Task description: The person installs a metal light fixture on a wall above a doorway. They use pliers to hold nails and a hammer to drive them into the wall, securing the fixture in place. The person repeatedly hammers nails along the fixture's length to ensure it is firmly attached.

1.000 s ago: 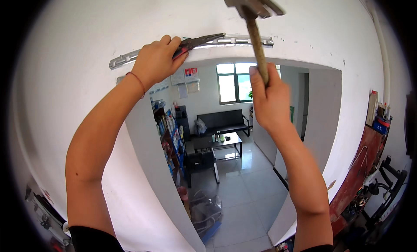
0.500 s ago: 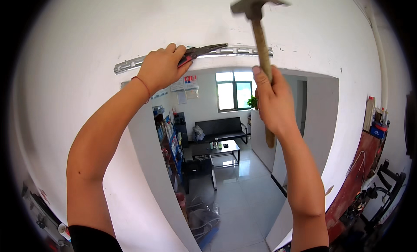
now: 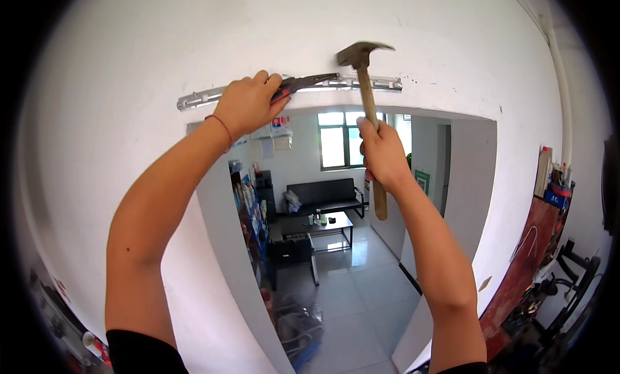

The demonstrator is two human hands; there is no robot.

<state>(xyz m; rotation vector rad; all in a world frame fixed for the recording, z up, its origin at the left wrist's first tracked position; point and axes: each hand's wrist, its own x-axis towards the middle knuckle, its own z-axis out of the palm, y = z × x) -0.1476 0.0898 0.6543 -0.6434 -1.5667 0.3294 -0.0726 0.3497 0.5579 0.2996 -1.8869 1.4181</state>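
Note:
My left hand [image 3: 248,103] is closed around the red-handled long-nose pliers [image 3: 302,83], whose jaws point right along a metal rail [image 3: 381,84] on the white wall. The rail runs above the doorway, and my left hand hides part of it. Whatever the plier tips grip, if anything, is too small to make out. My right hand [image 3: 384,151] grips the wooden handle of a claw hammer [image 3: 367,93]. The hammer is upright, its head a little above the rail and its striking face close to the plier tips, with a small gap between.
Below the rail, the doorway opens on a room with a black bench [image 3: 323,196], a low table [image 3: 329,224] and a shelf of goods [image 3: 253,206] on the left. A dark red board [image 3: 526,254] and cluttered items stand at the right.
The hammer has swung down and left toward the plier tips, my right hand moving with it. My left hand keeps the pliers at the rail. The view has shifted slightly.

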